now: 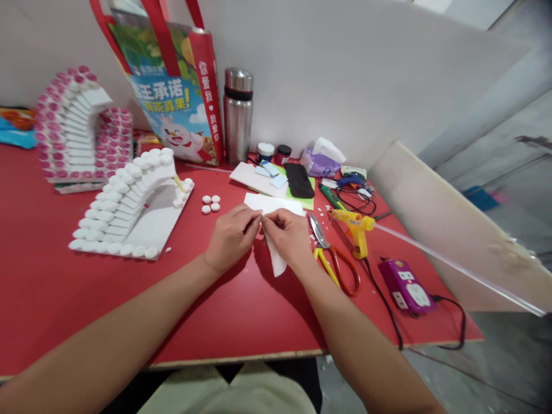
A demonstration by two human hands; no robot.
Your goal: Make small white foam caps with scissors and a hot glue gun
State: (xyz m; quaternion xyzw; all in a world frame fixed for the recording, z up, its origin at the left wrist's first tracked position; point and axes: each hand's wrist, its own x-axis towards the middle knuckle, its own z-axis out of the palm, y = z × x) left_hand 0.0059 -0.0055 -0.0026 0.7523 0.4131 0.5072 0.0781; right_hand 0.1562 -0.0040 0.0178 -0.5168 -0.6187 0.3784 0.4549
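Note:
My left hand and my right hand meet at the fingertips over the middle of the red table. Both are closed in a pinch on a soft-looking white strip, perhaps paper, which hangs below the fingers. Its pinched end is mostly hidden. Behind my hands lies a flat white sheet. Several small white round pieces sit to the left. Farther left stands a white curved staircase model edged with similar round pieces. Scissors with red and yellow handles lie just right of my right hand.
A yellow glue gun with a long clear stick reaches past the right edge. Near it are a purple power box and cables. A steel flask, a shopping bag and a pink-decorated staircase model stand at the back.

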